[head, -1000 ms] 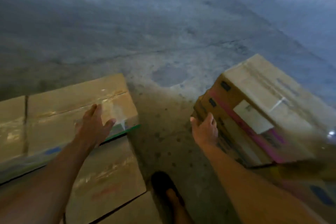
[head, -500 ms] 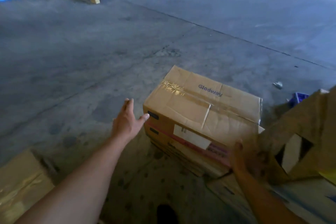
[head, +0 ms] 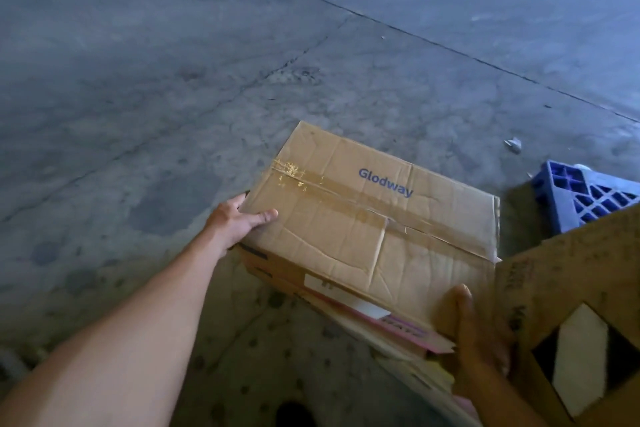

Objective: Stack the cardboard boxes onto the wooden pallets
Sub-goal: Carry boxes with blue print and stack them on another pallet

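The left grip clasps the near left corner of the cardboard box, thumb flat on the lid, fingers wrapped down the side wall; the right grip holds the near right corner, thumb up on the lid's edge, its fingers hidden in shadow between the box and a taller carton touching its outer side; the box spans the gap between both grips, taped shut, printed "Glodway", resting on flattened cardboard sheets just below the right grip; these lie on the concrete floor; a blue plastic pallet sits beyond the right grip, past the box's far right corner.
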Available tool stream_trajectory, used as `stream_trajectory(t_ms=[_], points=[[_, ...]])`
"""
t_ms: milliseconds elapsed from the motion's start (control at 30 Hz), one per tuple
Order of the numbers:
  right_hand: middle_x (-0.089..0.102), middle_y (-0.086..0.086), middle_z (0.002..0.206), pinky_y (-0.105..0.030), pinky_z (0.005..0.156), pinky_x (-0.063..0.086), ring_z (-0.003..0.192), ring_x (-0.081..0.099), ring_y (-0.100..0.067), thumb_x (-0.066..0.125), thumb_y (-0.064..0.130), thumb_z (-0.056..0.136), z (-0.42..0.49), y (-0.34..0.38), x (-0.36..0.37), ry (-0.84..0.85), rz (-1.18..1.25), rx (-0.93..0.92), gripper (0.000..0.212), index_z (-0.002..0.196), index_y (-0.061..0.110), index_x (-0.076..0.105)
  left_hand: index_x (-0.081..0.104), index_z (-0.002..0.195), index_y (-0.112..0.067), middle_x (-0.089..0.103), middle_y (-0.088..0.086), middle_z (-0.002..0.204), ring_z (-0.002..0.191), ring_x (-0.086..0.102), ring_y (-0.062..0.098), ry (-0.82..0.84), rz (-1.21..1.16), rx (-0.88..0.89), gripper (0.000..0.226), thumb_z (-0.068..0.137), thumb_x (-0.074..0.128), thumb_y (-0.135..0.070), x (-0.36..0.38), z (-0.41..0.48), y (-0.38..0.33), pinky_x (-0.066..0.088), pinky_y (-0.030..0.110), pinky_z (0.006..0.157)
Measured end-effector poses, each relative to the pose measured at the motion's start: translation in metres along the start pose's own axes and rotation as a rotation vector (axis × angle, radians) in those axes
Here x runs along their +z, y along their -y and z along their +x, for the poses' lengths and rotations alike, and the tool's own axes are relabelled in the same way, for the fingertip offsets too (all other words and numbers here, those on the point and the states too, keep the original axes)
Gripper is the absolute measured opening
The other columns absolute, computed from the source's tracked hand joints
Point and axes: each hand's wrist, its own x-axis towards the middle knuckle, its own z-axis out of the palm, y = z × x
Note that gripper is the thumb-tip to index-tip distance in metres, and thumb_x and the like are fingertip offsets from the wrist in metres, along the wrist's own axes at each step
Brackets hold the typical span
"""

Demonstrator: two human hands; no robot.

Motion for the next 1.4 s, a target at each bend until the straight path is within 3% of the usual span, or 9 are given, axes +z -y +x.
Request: stream_trajectory(t_ms=[133, 267, 433, 567, 767, 900, 1133, 1267, 1400], points=[[0.053, -0.027, 0.131, -0.041, 0.083, 0.043, 0.116, 0.055, -0.043, 0.058, 0.071, 0.082, -0.013, 0.011, -0.004, -0.03, -0.004, -0.073, 0.093, 0.136, -0.004, 0.046, 0.039, 0.151, -0.021, 0.061, -0.002, 0.133, 0.109, 0.058, 0.017, 0.051, -0.255, -0.01, 0.121, 0.046, 0.087, -0.059, -0.027, -0.038, 0.02, 0.052, 0.033, 0.077], [0.058, -0.025, 0.131, -0.055, 0.103, 0.044, 0.118, 0.058, -0.045, 0.066, 0.068, 0.078, -0.053, 0.012, -0.014, 0.172, 0.072, -0.276, 0.084, 0.13, 0.003, 0.055, 0.036, 0.152, -0.015, 0.066, -0.013, 0.11, 0.109, 0.063, 0.017, -0.043, -0.432, -0.014, 0.125, 0.045, 0.091, -0.047, -0.071, -0.111, 0.045, 0.049, 0.034, 0.093], [0.064, -0.012, 0.124, -0.057, 0.094, 0.053, 0.108, 0.063, -0.037, 0.069, 0.061, 0.082, -0.148, -0.006, -0.061, 0.371, 0.091, -0.644, 0.06, 0.125, 0.019, 0.061, 0.033, 0.153, -0.016, 0.067, -0.005, 0.122, 0.105, 0.066, 0.016, -0.279, -0.573, 0.021, 0.101, 0.069, 0.088, -0.027, -0.127, -0.266, 0.081, 0.053, 0.035, 0.09], [0.056, -0.007, 0.137, -0.059, 0.095, 0.052, 0.116, 0.058, -0.034, 0.068, 0.053, 0.087, -0.236, -0.049, -0.109, 0.573, 0.081, -0.82, 0.066, 0.142, 0.023, 0.049, 0.043, 0.14, -0.03, 0.076, -0.014, 0.094, 0.077, 0.074, 0.01, -0.437, -0.678, 0.026, 0.075, 0.077, 0.082, -0.018, -0.156, -0.423, 0.116, 0.052, 0.025, 0.045], [0.061, 0.011, 0.11, -0.045, 0.072, 0.061, 0.102, 0.063, -0.025, 0.081, 0.05, 0.073, -0.338, -0.12, -0.144, 0.873, 0.056, -0.854, 0.076, 0.14, 0.032, 0.05, 0.039, 0.146, -0.03, 0.067, -0.008, 0.111, 0.111, 0.062, 0.025, -0.703, -0.707, -0.043, 0.079, 0.08, 0.081, -0.018, -0.178, -0.623, 0.183, 0.046, 0.05, 0.08], [0.056, 0.001, 0.139, -0.062, 0.092, 0.052, 0.122, 0.057, -0.033, 0.08, 0.059, 0.07, -0.386, -0.166, -0.149, 1.025, -0.065, -0.896, 0.086, 0.144, 0.035, 0.044, 0.029, 0.154, -0.028, 0.056, 0.001, 0.137, 0.121, 0.055, 0.032, -0.872, -0.739, -0.172, 0.101, 0.072, 0.087, -0.022, -0.161, -0.717, 0.241, 0.05, 0.057, 0.089], [0.061, 0.018, 0.106, -0.059, 0.091, 0.053, 0.107, 0.062, -0.023, 0.075, 0.071, 0.052, -0.428, -0.269, -0.154, 1.297, -0.208, -0.985, 0.055, 0.098, 0.056, 0.051, 0.047, 0.137, -0.033, 0.057, -0.001, 0.119, 0.105, 0.063, 0.034, -1.101, -0.794, -0.369, 0.083, 0.067, 0.09, -0.027, -0.08, -0.844, 0.342, 0.059, 0.061, 0.074], [0.068, 0.0, 0.113, -0.058, 0.083, 0.057, 0.098, 0.068, -0.025, 0.075, 0.067, 0.057, -0.439, -0.338, -0.145, 1.37, -0.312, -0.946, 0.052, 0.101, 0.046, 0.056, 0.04, 0.147, -0.027, 0.064, 0.007, 0.114, 0.085, 0.072, 0.035, -1.098, -0.9, -0.452, 0.106, 0.053, 0.089, -0.034, -0.044, -0.899, 0.399, 0.06, 0.044, 0.058], [0.071, -0.003, 0.115, -0.056, 0.087, 0.056, 0.1, 0.07, -0.029, 0.077, 0.065, 0.058, -0.471, -0.415, -0.116, 1.4, -0.424, -0.958, 0.079, 0.125, 0.026, 0.06, 0.028, 0.155, -0.031, 0.063, 0.007, 0.119, 0.093, 0.069, 0.034, -1.153, -0.983, -0.523, 0.115, 0.059, 0.089, -0.028, -0.039, -0.941, 0.479, 0.06, 0.05, 0.07]])
